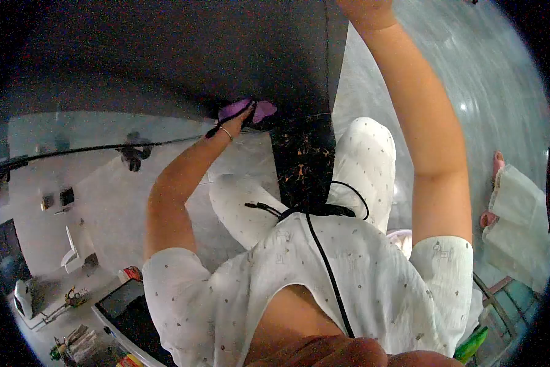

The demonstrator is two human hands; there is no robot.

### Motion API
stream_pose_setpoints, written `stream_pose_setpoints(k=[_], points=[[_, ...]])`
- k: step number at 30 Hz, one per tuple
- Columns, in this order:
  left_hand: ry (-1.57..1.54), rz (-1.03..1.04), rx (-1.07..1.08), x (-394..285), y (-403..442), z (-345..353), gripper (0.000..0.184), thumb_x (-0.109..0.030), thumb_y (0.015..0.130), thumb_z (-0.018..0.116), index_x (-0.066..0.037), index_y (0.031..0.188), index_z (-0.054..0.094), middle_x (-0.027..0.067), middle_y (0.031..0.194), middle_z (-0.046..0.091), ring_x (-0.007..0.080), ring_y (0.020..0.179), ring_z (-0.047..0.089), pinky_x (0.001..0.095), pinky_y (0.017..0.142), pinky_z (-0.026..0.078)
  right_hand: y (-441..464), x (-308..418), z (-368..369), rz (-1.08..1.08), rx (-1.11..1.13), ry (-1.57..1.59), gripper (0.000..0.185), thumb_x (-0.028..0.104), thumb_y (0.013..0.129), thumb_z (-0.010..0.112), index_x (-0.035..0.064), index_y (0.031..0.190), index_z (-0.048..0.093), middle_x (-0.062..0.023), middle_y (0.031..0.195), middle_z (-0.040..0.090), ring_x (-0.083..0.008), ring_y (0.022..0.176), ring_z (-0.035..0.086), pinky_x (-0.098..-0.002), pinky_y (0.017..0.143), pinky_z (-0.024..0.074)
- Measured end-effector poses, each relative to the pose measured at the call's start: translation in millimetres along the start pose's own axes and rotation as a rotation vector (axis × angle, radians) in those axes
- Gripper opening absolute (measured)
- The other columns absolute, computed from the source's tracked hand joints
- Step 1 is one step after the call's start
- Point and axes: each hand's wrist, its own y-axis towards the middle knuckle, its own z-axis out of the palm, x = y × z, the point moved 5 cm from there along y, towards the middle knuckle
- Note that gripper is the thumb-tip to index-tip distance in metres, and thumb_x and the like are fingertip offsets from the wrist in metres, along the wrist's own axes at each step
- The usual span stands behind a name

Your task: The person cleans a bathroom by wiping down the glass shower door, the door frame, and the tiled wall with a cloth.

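Handling a purple cloth [264, 111] by the dark surface [183, 67], our left hand [243, 120] has a grip we cannot read; our right hand [368, 13], partly cut off, is likewise unclear. Moving the cloth seems to call for steady contact.

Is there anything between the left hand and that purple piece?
Nothing visible blocks it: the left hand is right at the purple piece and appears to touch it, though the exact contact is hard to make out.
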Motion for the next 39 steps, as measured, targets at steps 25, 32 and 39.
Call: stream_pose_setpoints(k=[25,32,39], points=[[-0.234,-1.064,-0.825,361,-266,-299,0.063,-0.042,0.075,0.062,-0.017,0.131,0.048,0.0091,0.130,0.051,0.0329,0.123,0.042,0.0662,0.104,0.015,49,53,-9,0.558,0.076,0.002,0.048,0.014,0.097,0.032,-0.0018,0.142,0.022,-0.0161,0.147,0.027,-0.0252,0.135,0.026,-0.0328,0.109,0.0202],[-0.267,-1.222,-0.888,411,-301,-335,0.050,-0.046,0.085,0.050,-0.022,0.129,0.052,0.0112,0.131,0.051,0.0326,0.125,0.041,0.0657,0.106,0.003,44,58,-4,0.455,0.100,-0.048,0.048,0.015,0.098,0.030,-0.0014,0.143,0.021,-0.0170,0.148,0.026,-0.0263,0.136,0.026,-0.0330,0.109,0.0203],[-0.273,-1.379,-1.131,464,-346,-392,0.051,-0.050,0.087,0.046,-0.023,0.130,0.050,0.0147,0.122,0.056,0.0349,0.119,0.046,0.0665,0.105,0.008,57,70,-3,0.511,0.066,-0.030,0.049,0.015,0.096,0.032,-0.0047,0.141,0.023,-0.0198,0.146,0.028,-0.0295,0.135,0.026,-0.0358,0.110,0.0194]])
